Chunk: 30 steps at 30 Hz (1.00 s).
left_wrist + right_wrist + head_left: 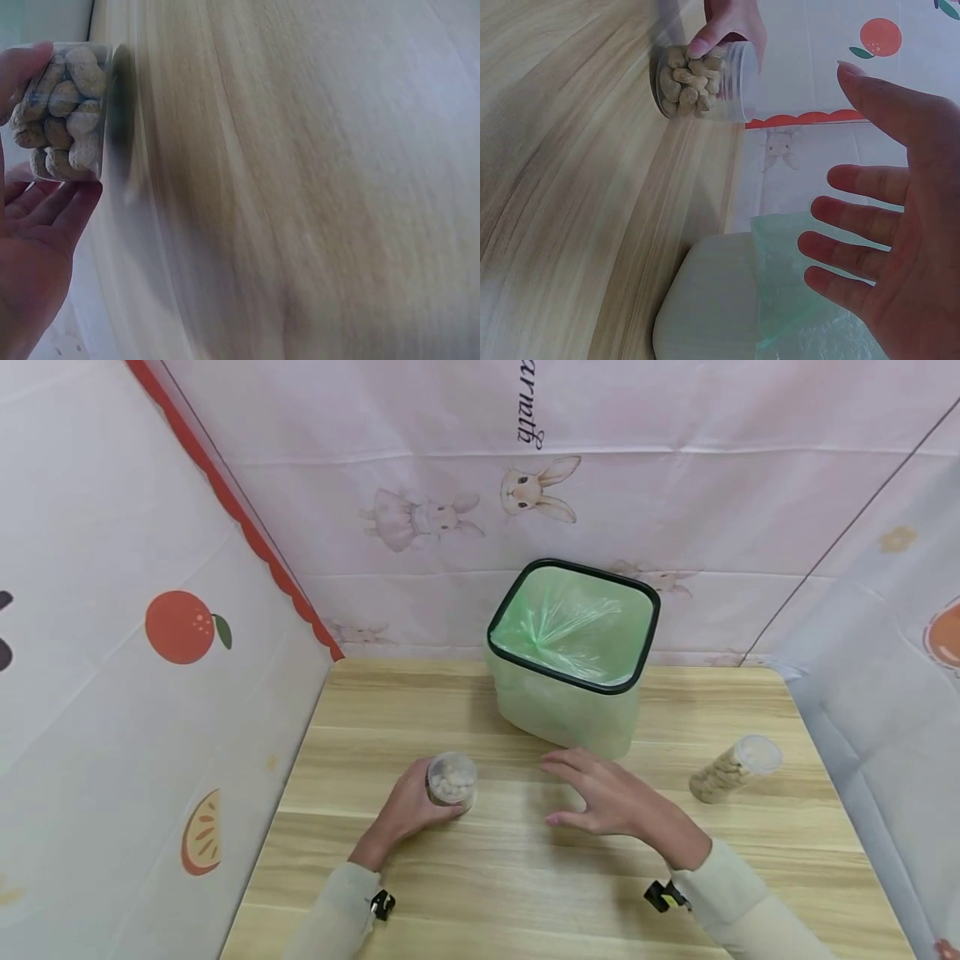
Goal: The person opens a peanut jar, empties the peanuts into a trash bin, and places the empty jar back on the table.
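My left hand (411, 806) grips a clear plastic jar (452, 778) with a translucent lid, thumb on one side and fingers on the other. Peanuts in their shells (64, 109) show through its wall in the left wrist view. The jar is upright at the table's surface; whether its base touches the wood I cannot tell. To the right, my right hand (606, 795) hovers above the table with fingers spread and holds nothing. The right wrist view shows its palm and separated fingers (855, 217).
A pale bin (566, 714) with a black rim and a green plastic liner (577, 618) stands at the back. Another clear jar (731, 770) with pale contents stands on the right of the wooden table (480, 893). Printed cloth walls (420, 427) enclose the back and sides.
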Available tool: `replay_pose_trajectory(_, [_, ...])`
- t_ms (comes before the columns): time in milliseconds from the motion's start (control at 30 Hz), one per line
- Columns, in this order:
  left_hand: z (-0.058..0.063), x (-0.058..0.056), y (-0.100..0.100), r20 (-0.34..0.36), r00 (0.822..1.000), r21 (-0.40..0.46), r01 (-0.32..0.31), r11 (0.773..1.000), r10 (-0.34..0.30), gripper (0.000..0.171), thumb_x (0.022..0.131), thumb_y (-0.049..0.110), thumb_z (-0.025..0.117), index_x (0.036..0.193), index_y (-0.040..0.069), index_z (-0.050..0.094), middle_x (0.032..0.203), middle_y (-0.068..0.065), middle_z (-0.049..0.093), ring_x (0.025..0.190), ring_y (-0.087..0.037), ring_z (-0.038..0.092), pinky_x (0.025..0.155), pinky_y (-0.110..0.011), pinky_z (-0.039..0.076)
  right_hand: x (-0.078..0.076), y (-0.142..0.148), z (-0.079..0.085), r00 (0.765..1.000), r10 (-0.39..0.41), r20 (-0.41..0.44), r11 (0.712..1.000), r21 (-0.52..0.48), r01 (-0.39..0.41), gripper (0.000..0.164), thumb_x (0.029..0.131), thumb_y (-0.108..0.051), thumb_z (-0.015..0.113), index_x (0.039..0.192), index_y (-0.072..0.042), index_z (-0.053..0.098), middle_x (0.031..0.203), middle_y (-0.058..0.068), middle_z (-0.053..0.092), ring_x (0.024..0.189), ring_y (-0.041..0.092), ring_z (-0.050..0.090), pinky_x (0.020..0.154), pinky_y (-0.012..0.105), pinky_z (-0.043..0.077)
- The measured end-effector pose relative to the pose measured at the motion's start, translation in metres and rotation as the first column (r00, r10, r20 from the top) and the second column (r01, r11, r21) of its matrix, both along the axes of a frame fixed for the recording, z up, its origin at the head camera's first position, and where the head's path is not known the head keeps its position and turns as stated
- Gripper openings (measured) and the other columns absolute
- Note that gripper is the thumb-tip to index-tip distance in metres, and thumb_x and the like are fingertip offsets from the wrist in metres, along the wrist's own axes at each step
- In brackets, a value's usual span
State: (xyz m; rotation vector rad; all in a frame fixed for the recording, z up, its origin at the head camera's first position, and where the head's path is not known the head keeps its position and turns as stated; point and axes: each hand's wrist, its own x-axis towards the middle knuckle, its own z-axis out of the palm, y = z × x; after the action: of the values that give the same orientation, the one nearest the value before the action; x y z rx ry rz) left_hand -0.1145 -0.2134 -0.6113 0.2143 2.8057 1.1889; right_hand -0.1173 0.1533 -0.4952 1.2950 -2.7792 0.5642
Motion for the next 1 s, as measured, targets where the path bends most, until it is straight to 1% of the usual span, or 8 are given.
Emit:
replay_pose_trajectory(233, [0.003, 0.000, 0.004, -0.012, 1.000, -0.019, 0.001, 1.000, -0.001, 0.096, 0.066, 0.042, 0.097, 0.145, 0.010, 0.052, 0.135, -0.011, 0.063, 0.124, -0.030, 0.063, 0.107, -0.051, 0.053, -0.001, -0.005, -0.005, 1.000, 0.009, 0.018, 1.000, 0.010, -0.010, 0.073, 0.088, -0.058, 0.075, 0.142, -0.011, 0.061, 0.144, 0.007, 0.062, 0.132, 0.026, 0.060, 0.107, 0.044, 0.054])
replay_pose_trajectory(367, [0.005, 0.001, 0.005, -0.015, 1.000, -0.031, 0.013, 0.999, -0.013, 0.096, 0.066, 0.039, 0.097, 0.144, 0.009, 0.052, 0.135, -0.012, 0.063, 0.124, -0.031, 0.063, 0.107, -0.052, 0.053, -0.002, -0.010, -0.007, 1.000, 0.024, 0.017, 1.000, -0.003, -0.024, 0.072, 0.089, -0.057, 0.075, 0.141, -0.010, 0.062, 0.143, 0.009, 0.063, 0.131, 0.028, 0.061, 0.107, 0.046, 0.054])
replay_pose_trajectory(467, [0.004, 0.001, 0.006, -0.021, 0.999, -0.051, 0.024, 0.998, -0.025, 0.095, 0.067, 0.039, 0.097, 0.145, 0.009, 0.051, 0.135, -0.011, 0.063, 0.124, -0.030, 0.063, 0.107, -0.050, 0.053, -0.002, -0.014, -0.008, 0.999, 0.030, 0.013, 1.000, -0.003, -0.030, 0.071, 0.090, -0.058, 0.073, 0.140, -0.009, 0.062, 0.143, 0.010, 0.063, 0.131, 0.029, 0.061, 0.108, 0.048, 0.052])
replay_pose_trajectory(633, [0.004, 0.001, 0.008, -0.049, 0.998, -0.070, 0.043, 0.997, -0.047, 0.094, 0.067, 0.040, 0.096, 0.144, 0.009, 0.052, 0.135, -0.009, 0.063, 0.123, -0.027, 0.064, 0.106, -0.048, 0.054, -0.001, -0.021, -0.009, 0.999, 0.026, 0.028, 1.000, 0.013, -0.026, 0.072, 0.091, -0.060, 0.070, 0.141, -0.010, 0.061, 0.144, 0.009, 0.062, 0.132, 0.028, 0.060, 0.109, 0.048, 0.051])
replay_pose_trajectory(767, [0.004, 0.001, 0.010, -0.069, 0.995, -0.067, 0.064, 0.996, -0.069, 0.093, 0.067, 0.039, 0.097, 0.144, 0.011, 0.053, 0.135, -0.007, 0.063, 0.123, -0.025, 0.064, 0.106, -0.048, 0.055, -0.001, -0.025, -0.009, 0.998, 0.026, 0.049, 0.999, 0.019, -0.027, 0.072, 0.091, -0.059, 0.071, 0.143, -0.011, 0.060, 0.145, 0.008, 0.061, 0.133, 0.027, 0.059, 0.108, 0.047, 0.052])
replay_pose_trajectory(933, [0.007, 0.001, 0.015, -0.126, 0.986, -0.053, 0.099, 0.994, -0.105, 0.092, 0.068, 0.036, 0.096, 0.144, 0.009, 0.053, 0.135, -0.008, 0.064, 0.124, -0.026, 0.063, 0.104, -0.050, 0.055, -0.002, -0.028, -0.012, 0.998, 0.021, 0.054, 1.000, 0.019, -0.022, 0.073, 0.092, -0.060, 0.070, 0.145, -0.012, 0.059, 0.146, 0.007, 0.061, 0.133, 0.026, 0.060, 0.107, 0.046, 0.053])
replay_pose_trajectory(1000, [0.007, 0.001, 0.016, -0.134, 0.984, -0.046, 0.110, 0.993, -0.116, 0.091, 0.069, 0.036, 0.096, 0.145, 0.009, 0.053, 0.135, -0.008, 0.064, 0.124, -0.026, 0.063, 0.104, -0.050, 0.055, -0.002, -0.030, -0.013, 0.998, 0.024, 0.057, 1.000, 0.015, -0.025, 0.074, 0.092, -0.061, 0.069, 0.145, -0.011, 0.058, 0.147, 0.008, 0.060, 0.134, 0.026, 0.059, 0.108, 0.046, 0.053])
